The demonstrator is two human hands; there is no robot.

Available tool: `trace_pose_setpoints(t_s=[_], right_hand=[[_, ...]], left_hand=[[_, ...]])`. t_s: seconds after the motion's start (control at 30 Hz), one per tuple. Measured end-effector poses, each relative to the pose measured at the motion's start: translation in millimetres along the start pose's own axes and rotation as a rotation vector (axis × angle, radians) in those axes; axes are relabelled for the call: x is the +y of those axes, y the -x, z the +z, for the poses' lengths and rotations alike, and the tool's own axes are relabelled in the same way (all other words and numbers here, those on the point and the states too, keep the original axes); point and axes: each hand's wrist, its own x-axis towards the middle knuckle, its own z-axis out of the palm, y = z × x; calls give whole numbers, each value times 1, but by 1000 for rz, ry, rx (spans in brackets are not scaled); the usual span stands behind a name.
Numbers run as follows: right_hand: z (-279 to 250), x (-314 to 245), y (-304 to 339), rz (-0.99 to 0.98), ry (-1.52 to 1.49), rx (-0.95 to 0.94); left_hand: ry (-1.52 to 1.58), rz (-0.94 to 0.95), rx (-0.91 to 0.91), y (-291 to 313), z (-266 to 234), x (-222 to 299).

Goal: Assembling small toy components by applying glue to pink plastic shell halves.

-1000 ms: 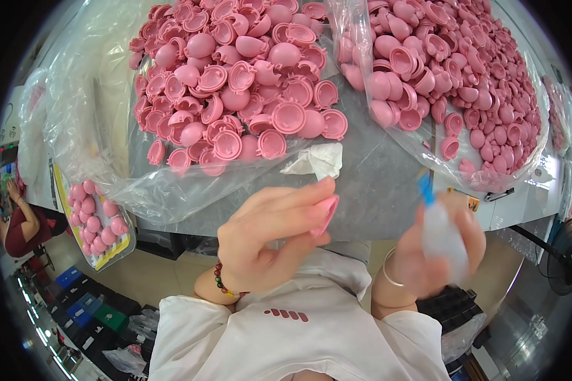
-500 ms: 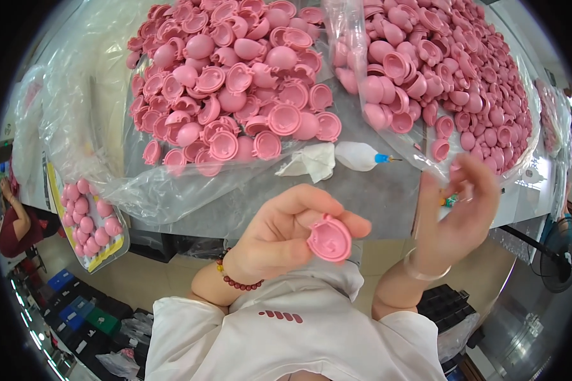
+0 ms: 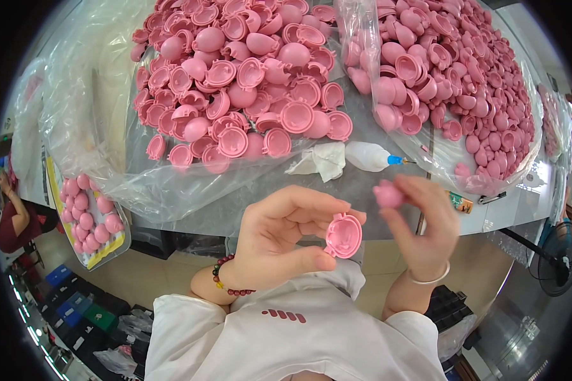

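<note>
Between the thumb and fingers of my left hand [image 3: 279,238] sits a pink plastic half-shell [image 3: 344,235], its hollow side facing up toward me. My right hand [image 3: 424,216] pinches a second pink plastic shell piece [image 3: 389,194], rounded side showing and slightly blurred. The two pieces are close together but apart, over the table's near edge. Beyond my hands lies a heap of similar pink half-shells [image 3: 241,95] on clear plastic. A white squeeze bottle [image 3: 366,156] with a blue needle tip lies by a crumpled white tissue [image 3: 324,160].
A larger pile of pink shells [image 3: 483,95] spreads in a clear bag at the right. At the left edge, a clear tray [image 3: 102,244] holds several closed pink pieces. A small green-and-orange item [image 3: 460,202] lies right of my hand. A fan [image 3: 556,260] stands at far right.
My right hand has come from the right-hand pile toward my left hand, bringing a pink shell piece. My left hand has shifted slightly right and turned its half-shell.
</note>
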Motion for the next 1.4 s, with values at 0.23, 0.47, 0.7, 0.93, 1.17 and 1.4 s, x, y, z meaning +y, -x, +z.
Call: trace_pose_setpoints(t_s=[0.23,0.47,0.7,0.93,1.17,1.4], right_hand=[[5,2,2,-18,181,-61],[1,-23,8,-28,-390,66],[12,-12,4,-237,-341,48],[22,-17,14,-159,-289,165],[15,-6,12,-149,-469,304],[35,-6,-13,149,-391,353]], left_hand=[[202,-212,1,-3,3,7],[-228,35,-121,1,-1,-5],[-471,116,-97,-1,3,-4],[-512,120,-141,-4,2,-1],[-482,184,-48,-3,-2,-4],[-364,270,-100,-2,-10,-2]])
